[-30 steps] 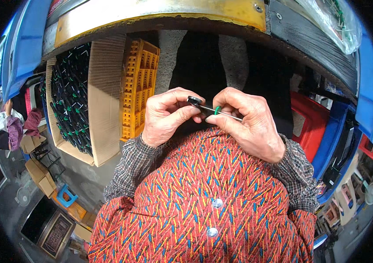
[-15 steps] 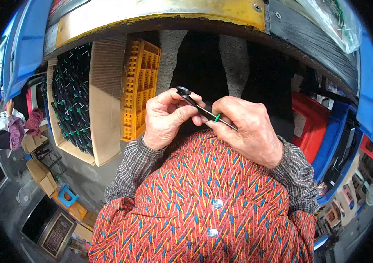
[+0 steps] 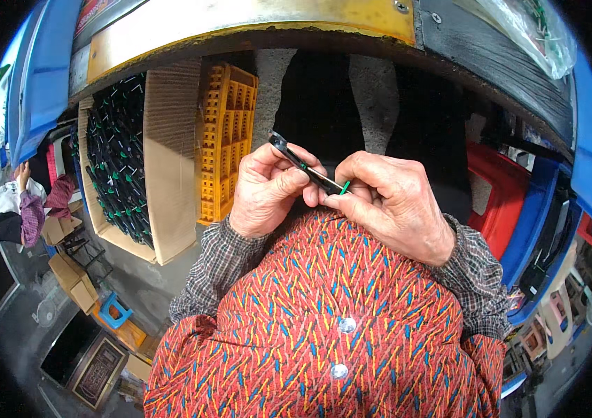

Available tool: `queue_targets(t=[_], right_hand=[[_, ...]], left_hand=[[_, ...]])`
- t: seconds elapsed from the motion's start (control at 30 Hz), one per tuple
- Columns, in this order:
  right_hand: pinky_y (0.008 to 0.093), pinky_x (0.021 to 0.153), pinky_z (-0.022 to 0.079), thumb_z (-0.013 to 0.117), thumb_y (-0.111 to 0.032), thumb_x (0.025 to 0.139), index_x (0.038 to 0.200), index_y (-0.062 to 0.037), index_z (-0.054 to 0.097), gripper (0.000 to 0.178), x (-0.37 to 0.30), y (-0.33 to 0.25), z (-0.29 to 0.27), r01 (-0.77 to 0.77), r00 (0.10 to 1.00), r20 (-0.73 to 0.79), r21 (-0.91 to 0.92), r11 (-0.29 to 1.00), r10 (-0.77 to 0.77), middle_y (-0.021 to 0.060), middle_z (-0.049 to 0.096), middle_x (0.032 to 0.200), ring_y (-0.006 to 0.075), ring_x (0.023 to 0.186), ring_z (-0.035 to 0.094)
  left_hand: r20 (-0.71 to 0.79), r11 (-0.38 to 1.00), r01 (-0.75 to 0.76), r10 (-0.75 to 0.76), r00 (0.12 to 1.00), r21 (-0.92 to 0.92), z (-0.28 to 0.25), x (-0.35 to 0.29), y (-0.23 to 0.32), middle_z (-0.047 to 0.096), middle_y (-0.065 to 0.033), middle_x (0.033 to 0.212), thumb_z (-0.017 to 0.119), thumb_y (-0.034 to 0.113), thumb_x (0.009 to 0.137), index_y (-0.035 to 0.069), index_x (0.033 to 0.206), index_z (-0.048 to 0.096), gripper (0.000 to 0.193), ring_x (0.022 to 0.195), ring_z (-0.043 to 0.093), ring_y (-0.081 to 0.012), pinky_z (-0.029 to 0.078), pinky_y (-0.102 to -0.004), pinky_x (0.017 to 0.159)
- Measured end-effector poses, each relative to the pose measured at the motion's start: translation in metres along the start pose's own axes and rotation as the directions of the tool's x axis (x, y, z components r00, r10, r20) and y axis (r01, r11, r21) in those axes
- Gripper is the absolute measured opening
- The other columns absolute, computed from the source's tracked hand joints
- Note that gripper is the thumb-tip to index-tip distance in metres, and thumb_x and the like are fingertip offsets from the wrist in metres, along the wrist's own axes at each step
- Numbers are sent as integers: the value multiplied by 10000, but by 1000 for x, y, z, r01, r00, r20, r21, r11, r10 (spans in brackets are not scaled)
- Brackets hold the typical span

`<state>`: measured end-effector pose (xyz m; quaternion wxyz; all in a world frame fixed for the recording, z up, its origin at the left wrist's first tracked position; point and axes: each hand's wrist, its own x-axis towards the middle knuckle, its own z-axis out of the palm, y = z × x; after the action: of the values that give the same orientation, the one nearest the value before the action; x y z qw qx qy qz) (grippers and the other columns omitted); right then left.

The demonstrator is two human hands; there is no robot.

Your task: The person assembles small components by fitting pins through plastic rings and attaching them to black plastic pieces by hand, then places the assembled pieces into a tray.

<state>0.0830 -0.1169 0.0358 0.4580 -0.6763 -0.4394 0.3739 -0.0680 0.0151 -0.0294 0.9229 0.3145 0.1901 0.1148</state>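
Note:
Over my lap, my left hand (image 3: 266, 193) pinches a slim black part (image 3: 280, 144) between thumb and fingers. The part has a rounded, wider end at the upper left and slants down to the right. My right hand (image 3: 402, 209) is closed at the part's lower end, its thumb and forefinger pinching a small green piece (image 3: 345, 187). The green piece crosses the tip of the black part; whether they are joined I cannot tell. My right fingertips hide whatever lies beyond it.
A cardboard box (image 3: 173, 167) full of black parts with green bits (image 3: 118, 157) stands at the left beside a yellow plastic crate (image 3: 228, 143). A worktable edge (image 3: 254, 15) runs across the top. Red (image 3: 508, 191) and blue (image 3: 536, 230) bins are at the right. Another person (image 3: 21, 205) sits far left.
The black part has shifted up and left with my left hand's grip, and its lower length no longer shows across my right fingers. The green piece stays at my right fingertips.

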Motion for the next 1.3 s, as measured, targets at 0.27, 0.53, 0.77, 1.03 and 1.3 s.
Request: queue_targets(t=[0.27,0.53,0.77,1.03,1.3], right_hand=[[350,490,430,669,-81,780,832,-4,565,140,2,2,1,15,1000,19,-13,1000,-15,143,550,668,272,549,571],[350,487,428,663,-89,788,822,-3,563,135,2,1,0,-3,1000,20,-3,1000,3,144,547,667,268,546,569],[346,463,388,669,-108,792,804,-9,565,144,2,5,2,-17,1000,4,-9,1000,17,137,506,613,254,495,518],[311,430,311,690,-157,800,771,-9,566,195,2,9,-3,-198,978,96,145,969,185,62,385,500,131,443,378],[329,437,324,683,-120,787,780,-11,561,164,3,9,-6,-223,971,123,137,965,206,74,436,526,152,451,404]], left_hand=[[18,1000,-21,21,1000,5,-1,0,-1,648,-172,906,637,38,860,-25,1054,594,209,692,641,-186,547,-289,651],[25,999,-29,27,999,42,-2,2,0,652,-172,905,629,12,858,-28,1047,602,194,695,643,-188,549,-294,658],[17,992,-36,34,999,118,-2,2,3,655,-166,915,633,-2,852,-31,1019,613,170,698,643,-183,554,-297,664],[10,950,-69,69,998,305,-1,3,8,647,-152,916,617,-63,839,-53,984,609,145,721,651,-182,557,-299,673],[28,864,-57,50,998,501,4,4,18,637,-122,892,616,-66,843,-61,976,607,133,725,649,-159,549,-263,669]])
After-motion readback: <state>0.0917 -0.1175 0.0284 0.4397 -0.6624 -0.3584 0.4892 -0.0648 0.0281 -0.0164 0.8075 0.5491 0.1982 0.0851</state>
